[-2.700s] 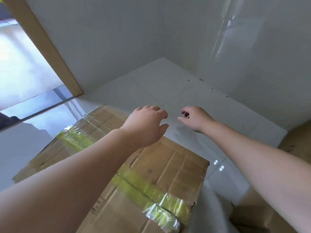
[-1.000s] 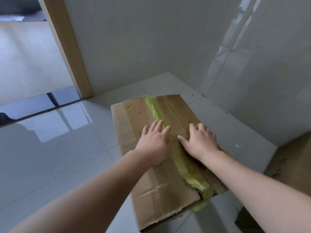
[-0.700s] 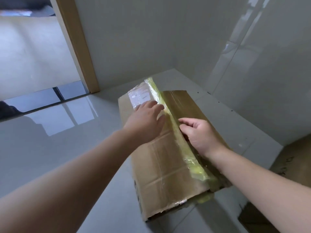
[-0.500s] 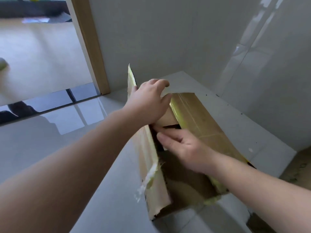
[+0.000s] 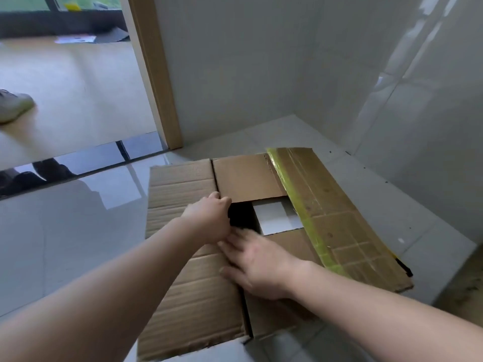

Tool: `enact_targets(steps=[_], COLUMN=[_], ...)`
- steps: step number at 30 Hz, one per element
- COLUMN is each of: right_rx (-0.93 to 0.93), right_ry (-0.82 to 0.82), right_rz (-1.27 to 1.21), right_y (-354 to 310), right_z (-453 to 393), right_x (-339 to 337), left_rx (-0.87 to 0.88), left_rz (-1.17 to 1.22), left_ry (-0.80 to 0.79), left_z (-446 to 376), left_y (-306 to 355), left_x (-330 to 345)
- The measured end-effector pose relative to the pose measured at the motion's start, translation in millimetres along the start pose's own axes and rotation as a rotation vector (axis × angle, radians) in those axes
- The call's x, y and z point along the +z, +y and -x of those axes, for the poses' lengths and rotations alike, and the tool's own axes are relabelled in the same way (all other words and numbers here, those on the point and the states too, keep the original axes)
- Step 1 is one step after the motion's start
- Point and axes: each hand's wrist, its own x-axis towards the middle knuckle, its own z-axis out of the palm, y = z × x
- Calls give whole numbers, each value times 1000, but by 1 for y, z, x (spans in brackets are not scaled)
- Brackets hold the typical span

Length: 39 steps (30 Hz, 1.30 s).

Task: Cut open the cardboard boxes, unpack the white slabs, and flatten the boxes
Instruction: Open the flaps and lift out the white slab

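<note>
Box [image 5: 198, 278] on floor [image 5: 65, 244], outer flaps spread: my left hand [image 5: 209, 218] curled at opening's edge, right hand [image 5: 257, 265] flat on inner flap [image 5: 287, 244]; I judged lifting it would expose slab [image 5: 277, 216].

The right hand [image 5: 257, 266] was motion-blurred; a shoe [image 5: 13, 105] was cut off at the far left edge.

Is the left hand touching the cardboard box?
Touching. The head view shows the left hand resting on the cardboard box, its fingers curled over the flap edge at the opening.
</note>
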Motion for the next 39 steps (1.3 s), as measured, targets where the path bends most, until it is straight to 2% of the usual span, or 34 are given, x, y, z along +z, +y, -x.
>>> enact_targets(steps=[2, 4, 6, 8, 12, 15, 20, 25, 27, 30, 32, 36, 39], right_rx=[193, 312, 366, 354, 286, 334, 590, 868, 918, 999, 1037, 1111, 1144], right_ry=[-2, -138, -273, -322, -254, -186, -150, -278, -303, -299, -305, -239, -219], right_rz=[80, 245, 382, 454, 543, 593, 679, 753, 709, 505, 313, -243, -444], right_y=[17, 34, 49, 62, 77, 86, 109, 158, 175, 195, 203, 199, 199], right_z=[6, 13, 21, 31, 50, 62, 89, 120, 127, 134, 135, 125, 118], right_x=[-5, -11, -17, -23, -40, -61, -100, -95, -80, -55, -39, -13, -4], left_rx=[1, 2, 3, 12, 82, 125, 177, 231, 244, 253, 255, 261, 266], left_rz=[-4, 17, 15, -4, -47, -26, -20, -10, -8, 23, 30, 2, -16], left_ry=[17, 10, -6, 7, 112, 156, 159, 192, 208, 212, 209, 209, 185], left_z=[-1, -4, -6, -9, -13, -16, -23, -31, -33, -34, -33, -30, -28], left_y=[-1, -2, -2, -1, 4, 17, 48, 72, 78, 86, 92, 97, 99], left_x=[3, 6, 9, 11, 16, 15, 19, 23, 26, 30, 31, 33, 36])
